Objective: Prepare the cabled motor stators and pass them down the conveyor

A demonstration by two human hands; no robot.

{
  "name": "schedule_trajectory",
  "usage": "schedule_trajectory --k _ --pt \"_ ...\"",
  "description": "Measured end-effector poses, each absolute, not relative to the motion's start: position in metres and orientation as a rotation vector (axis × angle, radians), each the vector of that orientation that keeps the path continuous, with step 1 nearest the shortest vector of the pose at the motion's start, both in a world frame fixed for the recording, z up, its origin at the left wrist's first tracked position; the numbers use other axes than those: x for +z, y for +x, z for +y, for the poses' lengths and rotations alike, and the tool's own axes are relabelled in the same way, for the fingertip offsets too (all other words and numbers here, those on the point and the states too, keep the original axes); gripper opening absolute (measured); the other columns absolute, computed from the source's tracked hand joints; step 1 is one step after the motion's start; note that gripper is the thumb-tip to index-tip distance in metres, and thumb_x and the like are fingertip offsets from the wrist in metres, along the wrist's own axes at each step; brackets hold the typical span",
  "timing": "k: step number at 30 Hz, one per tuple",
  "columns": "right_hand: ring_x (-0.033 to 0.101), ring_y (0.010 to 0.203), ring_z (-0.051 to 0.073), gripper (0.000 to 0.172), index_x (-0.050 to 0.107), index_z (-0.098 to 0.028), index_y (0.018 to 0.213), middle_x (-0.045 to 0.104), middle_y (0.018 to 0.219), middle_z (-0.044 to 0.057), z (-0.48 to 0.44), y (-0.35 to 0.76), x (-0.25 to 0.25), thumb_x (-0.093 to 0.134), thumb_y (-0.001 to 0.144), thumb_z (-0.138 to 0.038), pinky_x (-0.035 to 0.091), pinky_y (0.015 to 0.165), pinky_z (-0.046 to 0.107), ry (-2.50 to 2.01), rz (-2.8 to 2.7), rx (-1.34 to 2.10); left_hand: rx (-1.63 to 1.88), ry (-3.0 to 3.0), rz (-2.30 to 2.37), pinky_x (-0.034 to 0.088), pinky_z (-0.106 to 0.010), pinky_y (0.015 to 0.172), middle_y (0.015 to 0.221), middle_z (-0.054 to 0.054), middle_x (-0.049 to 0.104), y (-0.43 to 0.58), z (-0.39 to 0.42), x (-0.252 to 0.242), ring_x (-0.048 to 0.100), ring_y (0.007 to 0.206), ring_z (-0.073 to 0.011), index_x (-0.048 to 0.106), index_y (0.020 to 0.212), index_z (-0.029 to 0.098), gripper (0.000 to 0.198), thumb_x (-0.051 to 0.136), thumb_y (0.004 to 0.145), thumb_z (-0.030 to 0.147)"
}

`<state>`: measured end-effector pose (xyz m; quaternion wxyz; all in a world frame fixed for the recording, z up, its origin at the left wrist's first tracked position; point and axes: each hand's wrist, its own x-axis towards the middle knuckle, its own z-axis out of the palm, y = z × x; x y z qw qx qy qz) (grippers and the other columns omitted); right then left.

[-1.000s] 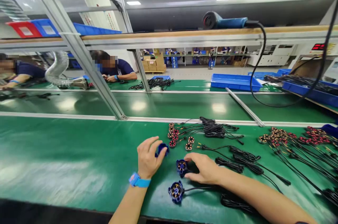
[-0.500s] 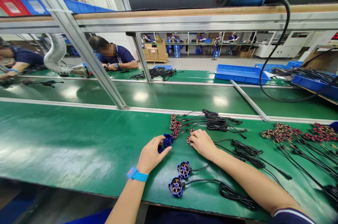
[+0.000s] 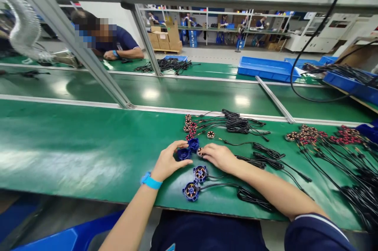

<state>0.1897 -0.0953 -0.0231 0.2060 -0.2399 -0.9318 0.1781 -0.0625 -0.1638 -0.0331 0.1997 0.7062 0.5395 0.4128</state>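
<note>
The left hand (image 3: 167,161), with a blue wristband (image 3: 151,181) behind it, rests low over the green worktop (image 3: 73,144), its grip curved in a wide C around a blue housing (image 3: 183,155). The thumb lies along the near side and the fingers arch over the far side; whether they press on it cannot be told. A second blue housing (image 3: 193,144) sits just beyond, beside the fingertips and close against the first.

The right hand (image 3: 220,158) reaches in from the other side, palm down, its grip closed to a pinch on a copper-wound core (image 3: 200,151). The fingertips cover part of that core, and the thumb is hidden. The core is just to the right of the two housings and outside both of them.

Nearer the worktop edge lie two filled housings (image 3: 191,190), almost touching, each with copper windings inside and a black lead running off to the right; the nearer lead ends in a coiled cable (image 3: 254,199) beneath the right forearm. Beyond the right hand a loose core (image 3: 210,134) lies alone, and to its left stands a small group of red and copper cores (image 3: 190,127) with a cable bundle (image 3: 236,121) beside them. Farther right spreads a larger core cluster (image 3: 313,134). Across the line, a co-worker in a dark blue sleeve (image 3: 125,39) leans over.
</note>
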Motion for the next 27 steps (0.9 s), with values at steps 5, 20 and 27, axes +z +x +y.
schedule_trajectory --k 5,20,27 --pt "0.069 0.106 0.016 0.021 0.066 -0.024 0.116 0.073 0.112 0.005 -0.090 0.197 -0.005 0.055 0.100 -0.032 0.056 0.096 0.031 -0.551 -2.330 0.496 1.083 1.949 1.355 0.055 -0.033 0.081 0.110 -0.003 0.070 -0.037 -0.154 -0.030 0.067 0.100 -0.0210 0.055 0.124 0.024 0.062 0.085 0.073 0.041" --pt "0.072 0.099 0.020 0.024 0.073 -0.024 0.112 0.073 0.117 0.007 -0.094 0.197 -0.004 0.052 0.101 -0.028 0.059 0.081 0.030 -0.506 -2.732 0.217 1.134 1.767 1.247 0.059 -0.036 0.087 0.111 -0.006 0.068 -0.024 -0.152 -0.042 0.067 0.102 -0.0215 0.051 0.119 0.022 0.068 0.090 0.066 0.040" --pt "0.072 0.088 0.015 0.024 0.074 -0.024 0.107 0.076 0.099 0.002 -0.097 0.194 -0.004 0.054 0.101 -0.034 0.054 0.077 0.023 -0.654 -2.629 0.380 1.164 1.798 1.281 0.059 -0.036 0.084 0.109 -0.003 0.068 -0.020 -0.154 -0.044 0.069 0.095 -0.0198 0.051 0.109 0.022 0.061 0.090 0.067 0.043"
